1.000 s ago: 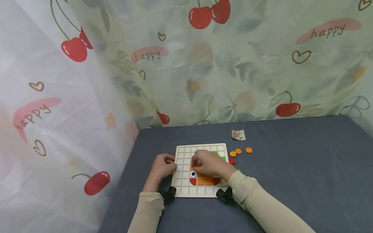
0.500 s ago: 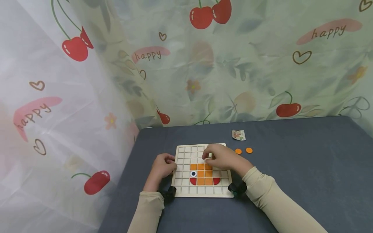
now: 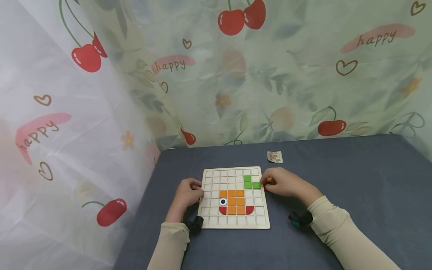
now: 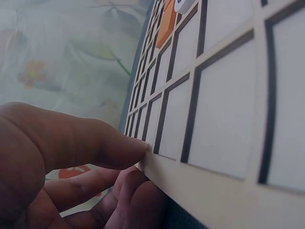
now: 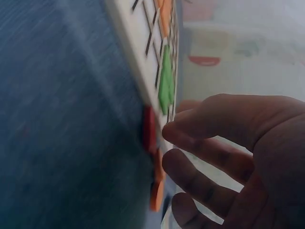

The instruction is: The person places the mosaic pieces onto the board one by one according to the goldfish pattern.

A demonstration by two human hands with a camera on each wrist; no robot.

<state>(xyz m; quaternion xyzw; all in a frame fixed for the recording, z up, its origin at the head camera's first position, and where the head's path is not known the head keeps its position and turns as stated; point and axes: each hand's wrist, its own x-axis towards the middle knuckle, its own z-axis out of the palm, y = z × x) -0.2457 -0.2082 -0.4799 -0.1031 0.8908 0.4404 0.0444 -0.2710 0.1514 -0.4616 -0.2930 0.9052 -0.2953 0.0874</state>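
Observation:
A pale wooden grid board [image 3: 234, 221] lies on the table, with colored tiles set in its cells. My left hand [image 3: 189, 193] holds its left edge, the thumb [image 4: 126, 151] on the rim and the fingers curled beside it. On the board are orange square tiles [image 3: 231, 201], a round eye tile [image 3: 223, 201], two red rounded tiles [image 3: 249, 210] and green square tiles [image 3: 248, 185]. Beyond the right edge, my right hand [image 3: 287, 182] hovers with loosely bent fingers, nothing seen between them. Just below its fingertips lie a red piece [image 5: 149, 129] and orange discs [image 5: 156, 195], partly hidden in the head view.
A small printed pattern card [image 3: 275, 156] lies behind the board on the dark tablecloth [image 3: 354, 180]. A patterned curtain [image 3: 270, 82] hangs at the back and left. Each wrist wears a black camera [image 3: 195, 224].
My right hand has moved right, from over the orange tiles to beyond the board's right edge, uncovering the green tiles. The orange tile at the row's left end shows fully. My left hand stays put.

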